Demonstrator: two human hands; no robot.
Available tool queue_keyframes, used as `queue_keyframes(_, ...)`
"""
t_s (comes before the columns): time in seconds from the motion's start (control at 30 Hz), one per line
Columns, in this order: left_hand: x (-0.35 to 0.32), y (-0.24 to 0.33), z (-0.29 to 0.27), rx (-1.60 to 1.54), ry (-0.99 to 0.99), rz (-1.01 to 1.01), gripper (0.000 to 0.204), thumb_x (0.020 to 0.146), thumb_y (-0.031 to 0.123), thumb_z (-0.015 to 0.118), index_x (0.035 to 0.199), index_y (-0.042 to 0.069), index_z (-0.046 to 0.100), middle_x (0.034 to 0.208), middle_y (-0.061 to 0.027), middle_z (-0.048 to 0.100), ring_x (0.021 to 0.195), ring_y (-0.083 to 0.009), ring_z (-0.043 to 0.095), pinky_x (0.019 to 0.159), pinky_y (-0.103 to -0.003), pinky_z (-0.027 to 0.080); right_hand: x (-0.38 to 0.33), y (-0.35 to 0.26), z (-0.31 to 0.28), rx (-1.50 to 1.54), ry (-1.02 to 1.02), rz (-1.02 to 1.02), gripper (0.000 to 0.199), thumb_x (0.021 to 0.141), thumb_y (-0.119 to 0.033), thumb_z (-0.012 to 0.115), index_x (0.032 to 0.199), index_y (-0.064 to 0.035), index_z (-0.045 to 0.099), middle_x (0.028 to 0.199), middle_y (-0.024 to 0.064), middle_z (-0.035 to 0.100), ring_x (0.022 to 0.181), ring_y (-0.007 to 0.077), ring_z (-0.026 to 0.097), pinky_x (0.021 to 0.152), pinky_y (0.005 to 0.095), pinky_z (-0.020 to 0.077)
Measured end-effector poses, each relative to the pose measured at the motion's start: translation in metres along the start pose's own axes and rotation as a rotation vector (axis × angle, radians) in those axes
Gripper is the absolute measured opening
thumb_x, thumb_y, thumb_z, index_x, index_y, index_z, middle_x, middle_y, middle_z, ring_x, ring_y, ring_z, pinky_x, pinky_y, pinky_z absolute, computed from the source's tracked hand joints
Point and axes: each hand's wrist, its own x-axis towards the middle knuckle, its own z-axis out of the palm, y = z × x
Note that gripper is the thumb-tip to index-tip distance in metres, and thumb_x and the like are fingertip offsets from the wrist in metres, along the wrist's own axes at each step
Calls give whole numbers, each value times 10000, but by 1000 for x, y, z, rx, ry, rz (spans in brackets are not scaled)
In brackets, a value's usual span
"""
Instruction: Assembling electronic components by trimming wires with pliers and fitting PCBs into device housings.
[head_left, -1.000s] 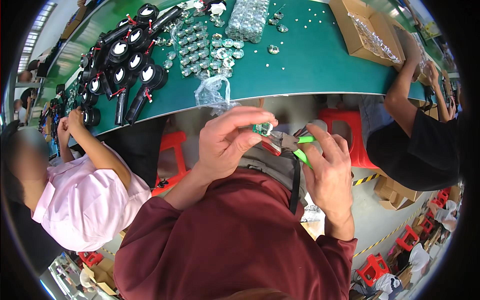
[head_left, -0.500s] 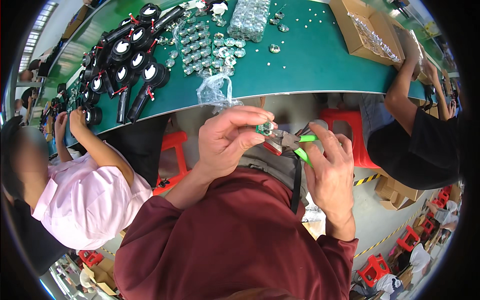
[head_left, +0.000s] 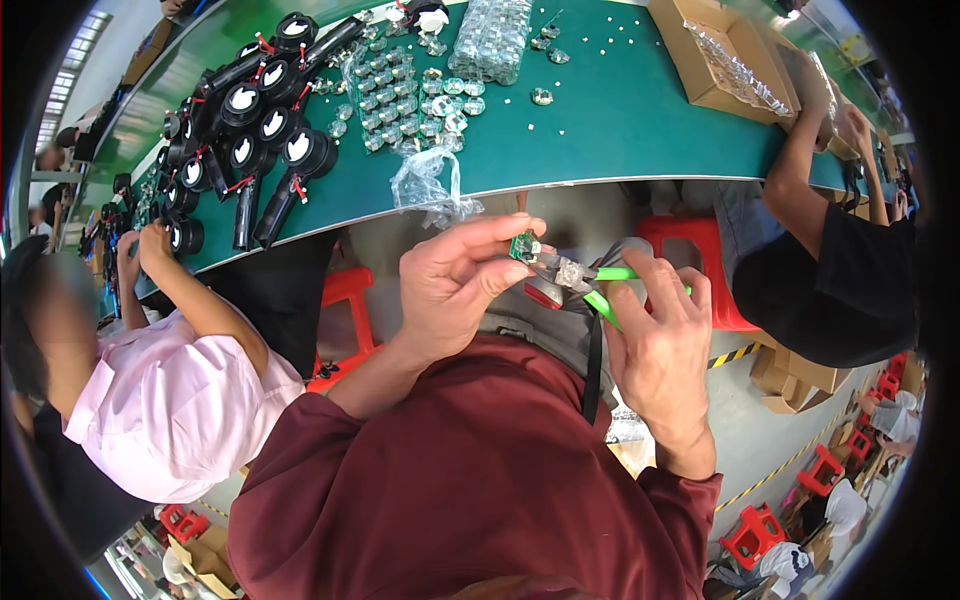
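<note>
Below the near edge of the green table (head_left: 620, 130), over our lap, we hold our left hand (head_left: 455, 285) raised with thumb and forefinger pinched on a small green circuit board (head_left: 522, 246), the other fingers curled loosely under it. Our right hand (head_left: 655, 345) sits just beside it, palm turned inward, fingers wrapped around the green handles of a pair of small cutting pliers (head_left: 580, 280) whose metal nose touches the board's edge. Both maroon-sleeved forearms rise from the lower edge and meet in the middle.

Compared with half a second ago, both hands keep nearly the same pose; the pliers' nose stays at the board and the grip looks unchanged.

On the table lie rows of round black lamp heads (head_left: 260, 120), small clear lenses (head_left: 400, 85) and a crumpled plastic bag (head_left: 430, 185). A person in a pink shirt (head_left: 170, 400) sits at our left.
</note>
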Motion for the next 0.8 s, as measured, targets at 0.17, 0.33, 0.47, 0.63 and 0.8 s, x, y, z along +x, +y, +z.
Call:
queue_keyframes(0.17, 0, 0, 0, -16, 2, 8, 349, 926, -88, 614, 1273, -74, 571, 1230, -218, 643, 1068, -271, 683, 920, -366, 594, 0, -3, -2, -6, -12, -2, 237, 740, -80, 664, 966, -10, 681, 1145, 164, 608, 1019, 304, 623, 916, 480, 404)
queue_keyframes(0.33, -2, -3, 0, -38, 21, -4, 325, 922, -93, 616, 1245, -77, 585, 1218, -221, 648, 1051, -269, 691, 904, -350, 599, 1, -4, -4, -69, -32, -43, 218, 770, -91, 631, 966, -9, 681, 1093, 159, 595, 1033, 302, 610, 959, 505, 395)
queue_keyframes(0.47, 0, -4, 0, -5, -9, 26, 315, 916, -102, 616, 1230, -72, 602, 1211, -218, 650, 1050, -265, 691, 887, -329, 601, 0, -3, -4, -53, -55, -28, 197, 783, -103, 619, 946, -7, 674, 1052, 156, 586, 1024, 309, 610, 937, 499, 422)
queue_keyframes(0.63, 2, -4, -3, 24, -17, 11, 333, 915, -104, 616, 1245, -68, 601, 1202, -210, 652, 1052, -262, 691, 889, -323, 597, 1, 1, -2, 21, -84, -21, 168, 768, -124, 672, 894, -13, 663, 1010, 160, 586, 946, 322, 631, 788, 437, 481)
queue_keyframes(0.8, 4, 0, -2, -13, -75, 21, 383, 895, -149, 598, 1272, -83, 576, 1237, -219, 621, 1095, -286, 672, 919, -355, 586, 2, 1, -1, 69, -11, -38, 233, 738, -162, 789, 867, -32, 646, 964, 107, 591, 714, 285, 598, 651, 397, 471)
